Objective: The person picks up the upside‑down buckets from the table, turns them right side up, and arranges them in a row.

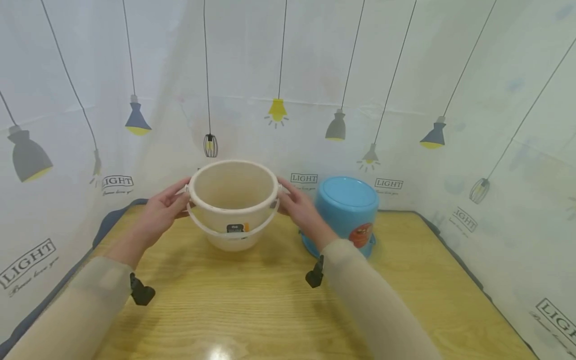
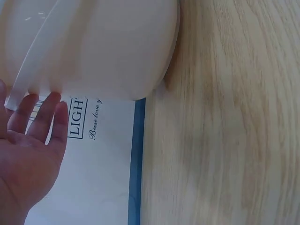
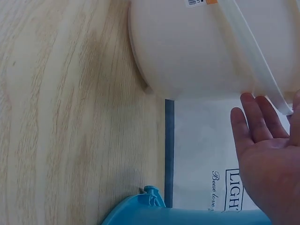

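Note:
A cream plastic bucket (image 1: 236, 220) is upright near the back of the table, its mouth facing up. Its thin carrying handle (image 1: 234, 234) hangs down across the front, above a dark and orange label. At the bucket's left side, my left hand (image 1: 159, 210) grips the rim beside the handle joint; in the left wrist view the fingertips (image 2: 56, 95) touch the outer wall. My right hand (image 1: 299, 207) holds the opposite side the same way, with its fingers (image 3: 255, 117) under the rim in the right wrist view.
An upside-down blue bucket (image 1: 346, 215) with a red label stands right of the cream one, close behind my right forearm. The wooden table (image 1: 252, 310) has a dark blue edge (image 1: 108, 225) against a white curtain (image 1: 252, 55) printed with lamps.

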The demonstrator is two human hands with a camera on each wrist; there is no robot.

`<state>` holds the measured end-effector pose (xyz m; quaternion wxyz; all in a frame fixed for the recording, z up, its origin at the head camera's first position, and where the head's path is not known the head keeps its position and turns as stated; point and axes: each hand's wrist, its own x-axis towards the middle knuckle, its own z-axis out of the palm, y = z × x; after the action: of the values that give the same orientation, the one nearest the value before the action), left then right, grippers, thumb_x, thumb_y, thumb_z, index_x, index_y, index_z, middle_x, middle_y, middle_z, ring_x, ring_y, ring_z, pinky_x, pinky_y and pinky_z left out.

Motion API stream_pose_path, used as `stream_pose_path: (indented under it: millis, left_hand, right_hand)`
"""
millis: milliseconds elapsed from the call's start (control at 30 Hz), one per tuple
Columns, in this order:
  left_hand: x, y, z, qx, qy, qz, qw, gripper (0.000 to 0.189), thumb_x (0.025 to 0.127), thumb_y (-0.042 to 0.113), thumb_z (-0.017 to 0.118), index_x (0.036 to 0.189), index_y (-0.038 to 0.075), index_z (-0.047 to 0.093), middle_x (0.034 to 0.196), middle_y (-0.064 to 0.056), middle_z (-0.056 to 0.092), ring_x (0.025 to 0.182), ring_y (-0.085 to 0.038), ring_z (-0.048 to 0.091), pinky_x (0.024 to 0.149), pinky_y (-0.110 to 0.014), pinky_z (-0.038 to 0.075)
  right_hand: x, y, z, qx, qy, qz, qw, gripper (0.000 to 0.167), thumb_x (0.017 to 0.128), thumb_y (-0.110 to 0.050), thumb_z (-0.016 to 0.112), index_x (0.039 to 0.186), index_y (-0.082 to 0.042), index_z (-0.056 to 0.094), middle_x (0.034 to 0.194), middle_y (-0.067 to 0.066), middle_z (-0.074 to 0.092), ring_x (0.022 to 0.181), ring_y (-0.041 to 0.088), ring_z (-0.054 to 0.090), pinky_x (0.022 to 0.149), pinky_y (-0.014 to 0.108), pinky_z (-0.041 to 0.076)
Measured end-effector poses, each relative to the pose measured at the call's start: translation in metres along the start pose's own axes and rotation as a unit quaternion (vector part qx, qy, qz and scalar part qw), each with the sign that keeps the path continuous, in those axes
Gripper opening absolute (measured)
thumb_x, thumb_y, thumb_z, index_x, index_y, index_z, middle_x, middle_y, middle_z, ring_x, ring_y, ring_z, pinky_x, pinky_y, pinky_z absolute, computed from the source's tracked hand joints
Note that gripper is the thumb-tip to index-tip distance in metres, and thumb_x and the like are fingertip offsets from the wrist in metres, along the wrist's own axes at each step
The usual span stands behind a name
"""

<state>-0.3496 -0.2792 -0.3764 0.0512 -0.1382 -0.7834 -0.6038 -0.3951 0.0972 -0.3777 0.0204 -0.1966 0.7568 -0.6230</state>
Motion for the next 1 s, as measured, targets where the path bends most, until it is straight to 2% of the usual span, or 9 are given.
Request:
stream_pose_path:
  millis: [100, 200, 267, 333, 567, 700, 800, 900, 1000]
  left_hand:
    - [0.003, -0.002, 0.002, -0.001, 0.004, -0.013, 0.9999, 0.066, 0.116, 0.038, 0.055, 0.175, 0.020, 0.031, 0.143, 0.009, 0.074, 0.111, 0.007, 0.072, 0.097, -0.019, 0.063]
    - [0.005, -0.003, 0.003, -0.001, 0.006, -0.023, 0.9997, 0.066, 0.116, 0.038, 0.054, 0.175, 0.021, 0.030, 0.123, 0.028, 0.076, 0.111, 0.007, 0.071, 0.096, -0.020, 0.064]
    - [0.006, -0.004, 0.004, -0.003, 0.006, -0.027, 0.9996, 0.066, 0.116, 0.038, 0.054, 0.175, 0.021, 0.030, 0.113, 0.035, 0.074, 0.111, 0.008, 0.070, 0.095, -0.019, 0.063]
    - [0.007, -0.005, 0.004, -0.008, 0.007, -0.032, 0.9994, 0.066, 0.116, 0.039, 0.054, 0.175, 0.021, 0.030, 0.113, 0.035, 0.073, 0.111, 0.009, 0.069, 0.095, -0.019, 0.063]
    - [0.007, -0.005, 0.005, -0.010, 0.008, -0.045, 0.9989, 0.067, 0.115, 0.044, 0.054, 0.175, 0.026, 0.030, 0.134, 0.023, 0.075, 0.114, 0.009, 0.068, 0.099, -0.024, 0.064]
    - [0.006, -0.005, 0.005, -0.006, 0.006, -0.048, 0.9988, 0.067, 0.115, 0.045, 0.054, 0.175, 0.027, 0.030, 0.135, 0.022, 0.074, 0.118, 0.007, 0.068, 0.102, -0.028, 0.064]
    - [0.004, -0.005, 0.004, 0.002, 0.009, -0.058, 0.9983, 0.071, 0.115, 0.049, 0.054, 0.176, 0.025, 0.028, 0.147, 0.008, 0.071, 0.120, 0.003, 0.069, 0.102, -0.029, 0.065]
    - [-0.001, -0.004, 0.004, 0.031, 0.035, -0.060, 0.9971, 0.075, 0.114, 0.053, 0.054, 0.176, 0.020, 0.029, 0.159, -0.013, 0.062, 0.113, 0.004, 0.070, 0.095, -0.024, 0.065]
    - [-0.009, -0.002, 0.003, 0.081, 0.074, -0.043, 0.9930, 0.074, 0.114, 0.054, 0.054, 0.173, 0.015, 0.035, 0.154, -0.025, 0.059, 0.103, 0.005, 0.067, 0.085, -0.018, 0.064]
  right_hand:
    - [0.003, 0.002, 0.001, 0.007, 0.005, 0.010, 0.9999, 0.049, 0.117, -0.038, 0.053, 0.165, -0.039, 0.048, 0.162, 0.008, 0.061, 0.139, 0.033, 0.068, 0.115, 0.045, 0.059]
    - [0.006, 0.003, 0.002, 0.008, 0.009, 0.016, 0.9998, 0.048, 0.117, -0.036, 0.053, 0.165, -0.036, 0.049, 0.161, 0.010, 0.062, 0.137, 0.034, 0.070, 0.114, 0.045, 0.060]
    - [0.007, 0.003, 0.003, 0.007, 0.012, 0.018, 0.9997, 0.048, 0.117, -0.038, 0.053, 0.165, -0.036, 0.050, 0.160, 0.010, 0.063, 0.136, 0.034, 0.070, 0.114, 0.046, 0.060]
    - [0.010, 0.003, 0.003, 0.005, 0.015, 0.020, 0.9997, 0.047, 0.117, -0.040, 0.054, 0.164, -0.037, 0.051, 0.159, 0.010, 0.064, 0.135, 0.034, 0.071, 0.113, 0.047, 0.061]
    - [0.013, 0.001, 0.004, 0.005, 0.019, 0.036, 0.9992, 0.049, 0.116, -0.045, 0.054, 0.164, -0.038, 0.050, 0.160, 0.011, 0.063, 0.134, 0.034, 0.072, 0.114, 0.049, 0.060]
    - [0.012, 0.002, 0.004, 0.010, 0.029, 0.038, 0.9988, 0.052, 0.116, -0.043, 0.053, 0.167, -0.036, 0.046, 0.160, 0.011, 0.063, 0.136, 0.033, 0.071, 0.115, 0.047, 0.060]
    - [0.008, 0.001, 0.006, -0.002, 0.048, 0.034, 0.9983, 0.056, 0.116, -0.043, 0.054, 0.170, -0.037, 0.040, 0.160, 0.011, 0.063, 0.138, 0.033, 0.069, 0.119, 0.049, 0.057]
    - [0.003, -0.002, 0.007, -0.031, 0.066, 0.020, 0.9971, 0.058, 0.115, -0.045, 0.055, 0.171, -0.036, 0.039, 0.161, 0.012, 0.061, 0.143, 0.034, 0.065, 0.122, 0.055, 0.053]
    - [-0.003, -0.006, 0.009, -0.066, 0.079, 0.001, 0.9947, 0.057, 0.115, -0.045, 0.056, 0.170, -0.034, 0.042, 0.165, 0.013, 0.056, 0.148, 0.037, 0.059, 0.124, 0.058, 0.050]
